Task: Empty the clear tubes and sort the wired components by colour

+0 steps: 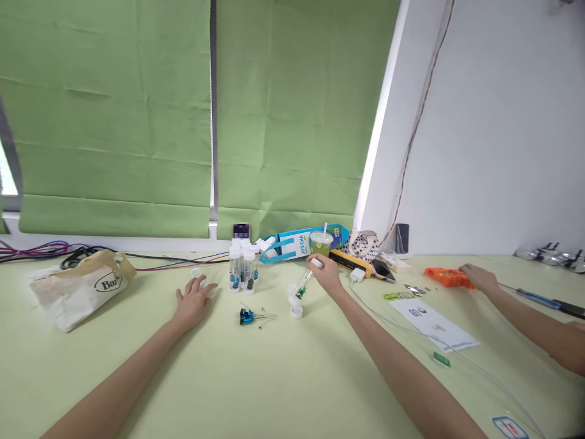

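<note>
My left hand lies flat on the pale green table with its fingers spread, holding nothing, close to a small white cap and a group of clear vials with white caps. My right hand is closed round the capped end of a clear tube with something green inside, tilted down towards the table. Two white caps lie just below the tube. A small blue part with thin wire leads rests between my hands.
A beige bag lies at the left, with cables behind it. A green drink cup, a blue-white box, a yellow device and a phone sit at the back. Another person's hand touches an orange object on the right, near a paper sheet.
</note>
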`<state>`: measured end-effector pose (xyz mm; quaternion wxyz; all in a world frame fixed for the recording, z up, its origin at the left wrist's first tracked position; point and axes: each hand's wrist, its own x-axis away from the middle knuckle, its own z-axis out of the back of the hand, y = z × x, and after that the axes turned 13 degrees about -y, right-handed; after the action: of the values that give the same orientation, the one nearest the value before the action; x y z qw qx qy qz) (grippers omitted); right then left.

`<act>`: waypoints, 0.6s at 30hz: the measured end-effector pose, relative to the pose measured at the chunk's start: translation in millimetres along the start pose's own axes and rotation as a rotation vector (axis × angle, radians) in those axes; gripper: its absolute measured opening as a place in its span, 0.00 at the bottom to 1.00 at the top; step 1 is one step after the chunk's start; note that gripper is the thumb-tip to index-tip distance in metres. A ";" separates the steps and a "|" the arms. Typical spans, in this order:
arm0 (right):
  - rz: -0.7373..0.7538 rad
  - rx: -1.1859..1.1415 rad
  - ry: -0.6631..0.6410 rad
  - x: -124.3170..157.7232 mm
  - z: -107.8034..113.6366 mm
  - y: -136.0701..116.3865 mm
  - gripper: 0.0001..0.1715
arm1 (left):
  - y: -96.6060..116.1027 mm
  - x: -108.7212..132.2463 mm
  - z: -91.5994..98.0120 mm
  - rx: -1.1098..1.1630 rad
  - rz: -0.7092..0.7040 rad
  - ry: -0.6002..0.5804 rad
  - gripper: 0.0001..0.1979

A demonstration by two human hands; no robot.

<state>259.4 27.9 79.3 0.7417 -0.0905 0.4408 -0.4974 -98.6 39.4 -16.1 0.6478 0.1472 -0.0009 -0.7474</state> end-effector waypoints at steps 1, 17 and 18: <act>-0.009 0.003 -0.015 0.5 -0.7 1.4 0.10 | 0.2 0.3 0.3 -0.003 -0.002 0.004 0.22; -0.068 0.186 0.276 1.3 8.6 8.0 0.10 | 24.5 11.2 14.5 0.015 -0.098 0.280 0.16; -0.085 0.171 0.292 1.9 6.5 4.0 0.10 | 31.3 14.7 18.0 0.053 -0.123 0.294 0.16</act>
<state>267.1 26.4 79.8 0.6529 0.0276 0.4960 -0.5718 -74.0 16.7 3.9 0.5899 0.2719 0.0832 -0.7558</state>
